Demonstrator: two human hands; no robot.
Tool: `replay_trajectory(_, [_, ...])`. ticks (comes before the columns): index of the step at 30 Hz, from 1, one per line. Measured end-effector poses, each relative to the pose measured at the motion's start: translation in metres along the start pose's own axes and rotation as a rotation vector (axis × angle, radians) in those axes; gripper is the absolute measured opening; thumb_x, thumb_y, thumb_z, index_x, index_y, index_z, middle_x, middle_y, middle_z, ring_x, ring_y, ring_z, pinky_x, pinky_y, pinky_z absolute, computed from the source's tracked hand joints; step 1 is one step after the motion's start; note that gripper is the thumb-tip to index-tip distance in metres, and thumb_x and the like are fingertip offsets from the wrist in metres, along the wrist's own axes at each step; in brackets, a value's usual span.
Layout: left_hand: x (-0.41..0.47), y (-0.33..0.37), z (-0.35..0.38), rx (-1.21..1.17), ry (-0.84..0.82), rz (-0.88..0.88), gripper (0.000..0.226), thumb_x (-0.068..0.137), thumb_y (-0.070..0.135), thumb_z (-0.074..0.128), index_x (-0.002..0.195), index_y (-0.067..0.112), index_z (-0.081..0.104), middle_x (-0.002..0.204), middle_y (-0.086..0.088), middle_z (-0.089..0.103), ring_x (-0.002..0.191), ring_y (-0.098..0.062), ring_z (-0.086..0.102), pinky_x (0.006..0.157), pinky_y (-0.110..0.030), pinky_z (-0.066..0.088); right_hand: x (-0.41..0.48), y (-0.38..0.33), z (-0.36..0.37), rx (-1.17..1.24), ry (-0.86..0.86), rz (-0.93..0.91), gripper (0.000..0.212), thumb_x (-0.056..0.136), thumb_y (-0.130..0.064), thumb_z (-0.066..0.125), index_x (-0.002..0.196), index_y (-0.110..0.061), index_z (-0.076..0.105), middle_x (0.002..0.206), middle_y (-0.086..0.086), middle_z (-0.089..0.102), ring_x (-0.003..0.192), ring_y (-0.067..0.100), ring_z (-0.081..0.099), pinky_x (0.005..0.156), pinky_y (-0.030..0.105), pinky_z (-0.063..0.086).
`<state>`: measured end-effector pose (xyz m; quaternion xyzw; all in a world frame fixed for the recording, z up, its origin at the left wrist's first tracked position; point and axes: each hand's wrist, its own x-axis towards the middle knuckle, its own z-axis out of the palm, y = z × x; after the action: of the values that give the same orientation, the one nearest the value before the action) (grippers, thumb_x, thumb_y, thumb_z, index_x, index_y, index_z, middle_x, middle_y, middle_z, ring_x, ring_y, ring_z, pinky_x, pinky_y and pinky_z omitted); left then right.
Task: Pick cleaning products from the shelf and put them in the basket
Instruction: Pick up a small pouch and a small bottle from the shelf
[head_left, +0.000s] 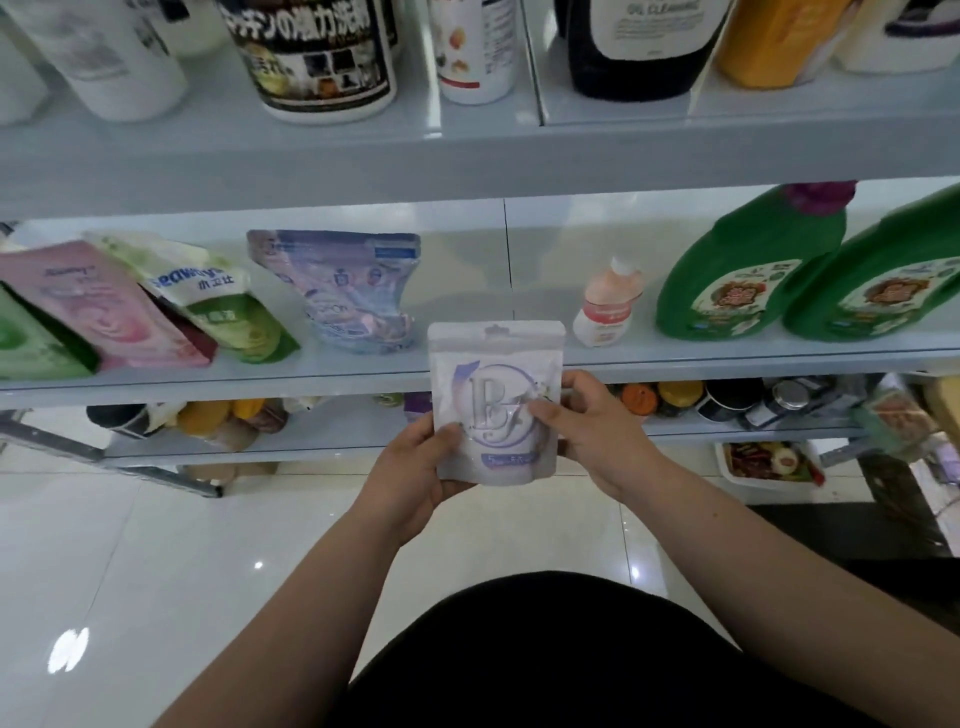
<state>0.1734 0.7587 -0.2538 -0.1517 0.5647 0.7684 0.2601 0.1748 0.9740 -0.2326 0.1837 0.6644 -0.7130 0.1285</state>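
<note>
I hold a white and lilac pouch (496, 358) upright in front of the middle shelf (311, 382), off its surface. My left hand (410, 478) grips its lower left edge, thumb on the front. My right hand (597, 431) pinches its right side, thumb across the printed emblem. On the shelf behind stand a blue pouch (353, 291), a green and white pouch (208, 296), a pink pouch (98, 306), a small peach bottle (608, 306) and two green jugs (748, 270). No basket is in view.
The upper shelf (467, 150) carries a black-labelled tub (317, 52) and several bottles. The bottom shelf (701, 426) holds jars and tins. A white bin (769, 467) with packets sits on the glossy tiled floor at right.
</note>
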Motion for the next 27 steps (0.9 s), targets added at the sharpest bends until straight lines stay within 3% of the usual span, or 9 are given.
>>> replay_trajectory(5, [0.011, 0.007, -0.035, 0.098, 0.014, 0.023, 0.024, 0.106, 0.015, 0.052, 0.118, 0.021, 0.072, 0.118, -0.005, 0.076, 0.108, -0.026, 0.072, 0.079, -0.035, 0.060, 0.006, 0.002, 0.024, -0.122, 0.020, 0.014, 0.014, 0.101, -0.014, 0.065, 0.110, -0.024, 0.068, 0.106, -0.006, 0.077, 0.106, 0.019, 0.071, 0.091, 0.042, 0.061])
replay_trajectory(9, [0.023, 0.013, -0.044, 0.262, 0.007, 0.078, 0.023, 0.100, 0.023, 0.058, 0.118, 0.018, 0.071, 0.116, -0.007, 0.076, 0.113, -0.035, 0.068, 0.098, -0.050, 0.056, 0.013, 0.005, 0.029, -0.115, 0.050, 0.016, 0.023, 0.103, -0.008, 0.059, 0.109, -0.028, 0.067, 0.094, -0.016, 0.078, 0.091, 0.013, 0.076, 0.071, 0.025, 0.062])
replay_trajectory(12, [0.037, 0.020, -0.050, 0.610, 0.033, 0.154, 0.026, 0.090, 0.042, 0.059, 0.113, 0.037, 0.070, 0.101, 0.017, 0.073, 0.099, -0.013, 0.068, 0.086, -0.033, 0.053, 0.026, 0.003, 0.027, -0.099, 0.108, -0.006, 0.027, 0.103, -0.004, 0.057, 0.109, -0.028, 0.067, 0.091, -0.016, 0.078, 0.086, 0.009, 0.076, 0.067, 0.022, 0.060])
replay_trajectory(14, [0.050, 0.020, -0.055, 0.829, 0.046, 0.223, 0.030, 0.095, 0.033, 0.060, 0.124, 0.037, 0.064, 0.112, 0.022, 0.069, 0.108, -0.007, 0.064, 0.088, -0.027, 0.047, 0.041, -0.001, 0.021, -0.113, 0.166, -0.041, 0.031, 0.103, -0.003, 0.056, 0.107, -0.032, 0.067, 0.095, -0.015, 0.078, 0.089, 0.007, 0.075, 0.070, 0.023, 0.060])
replay_trajectory(16, [0.064, 0.016, -0.061, 1.066, 0.081, 0.326, 0.047, 0.096, 0.023, 0.061, 0.142, 0.023, 0.053, 0.133, 0.010, 0.054, 0.127, -0.013, 0.052, 0.103, -0.023, 0.037, 0.058, -0.006, 0.015, -0.144, 0.213, -0.073, 0.029, 0.103, -0.005, 0.057, 0.107, -0.032, 0.067, 0.106, -0.007, 0.078, 0.097, 0.011, 0.074, 0.080, 0.032, 0.062])
replay_trajectory(18, [0.077, 0.015, -0.064, 1.310, 0.074, 0.383, 0.057, 0.096, 0.021, 0.060, 0.151, 0.015, 0.044, 0.146, -0.004, 0.044, 0.138, -0.023, 0.040, 0.114, -0.028, 0.028, 0.075, -0.010, 0.009, -0.204, 0.243, -0.085, 0.023, 0.102, -0.010, 0.058, 0.106, -0.031, 0.065, 0.114, 0.002, 0.075, 0.106, 0.021, 0.071, 0.093, 0.047, 0.060])
replay_trajectory(21, [0.095, 0.017, -0.065, 1.658, 0.008, 0.427, 0.066, 0.094, 0.028, 0.058, 0.156, 0.019, 0.035, 0.155, -0.008, 0.033, 0.146, -0.029, 0.029, 0.121, -0.039, 0.024, 0.103, -0.018, 0.003, -0.316, 0.250, -0.100, 0.019, 0.100, -0.016, 0.059, 0.100, -0.035, 0.064, 0.107, 0.000, 0.074, 0.104, 0.026, 0.070, 0.097, 0.057, 0.056])
replay_trajectory(23, [0.107, 0.020, -0.064, 1.797, -0.027, 0.421, 0.074, 0.093, 0.031, 0.058, 0.160, 0.022, 0.027, 0.159, -0.007, 0.026, 0.149, -0.031, 0.021, 0.123, -0.043, 0.019, 0.123, -0.022, 0.002, -0.371, 0.216, -0.113, 0.012, 0.100, -0.019, 0.057, 0.104, -0.028, 0.064, 0.107, 0.004, 0.073, 0.106, 0.030, 0.069, 0.098, 0.061, 0.053])
replay_trajectory(27, [0.123, 0.024, -0.060, 1.901, -0.045, 0.298, 0.078, 0.095, 0.034, 0.055, 0.162, 0.029, 0.015, 0.165, -0.007, 0.016, 0.153, -0.032, 0.008, 0.125, -0.050, 0.011, 0.154, -0.030, 0.004, -0.491, 0.134, -0.141, 0.019, 0.102, -0.019, 0.052, 0.116, -0.021, 0.063, 0.113, 0.007, 0.072, 0.109, 0.033, 0.066, 0.098, 0.061, 0.051])
